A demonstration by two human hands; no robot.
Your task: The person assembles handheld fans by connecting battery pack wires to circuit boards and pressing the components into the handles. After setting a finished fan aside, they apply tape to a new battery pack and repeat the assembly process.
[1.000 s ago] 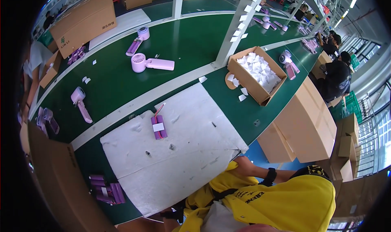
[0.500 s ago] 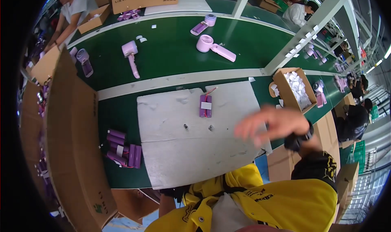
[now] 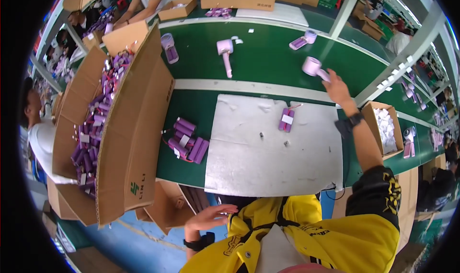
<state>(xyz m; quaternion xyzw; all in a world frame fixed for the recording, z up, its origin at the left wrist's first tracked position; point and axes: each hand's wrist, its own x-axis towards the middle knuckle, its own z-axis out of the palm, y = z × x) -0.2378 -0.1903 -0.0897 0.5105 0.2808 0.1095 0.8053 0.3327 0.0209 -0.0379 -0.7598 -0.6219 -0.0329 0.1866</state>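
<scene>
With right hand (image 3: 339,91) outstretched, fingers (image 3: 333,77) touch a pink fan (image 3: 312,66), grip unclear; left hand (image 3: 208,218) is uncurled, empty.

Extended well forward with the right arm (image 3: 367,146), slanting leftward up to the right grip (image 3: 339,89), turned back uppermost, with the right fingers (image 3: 331,75) pointing ahead and left, bent too indistinctly to judge how tightly. Held low near the torso (image 3: 270,246) with the left grip (image 3: 210,218), turned sideways, with the left fingers (image 3: 225,209) slack, slightly curved and pointing rightward.
</scene>
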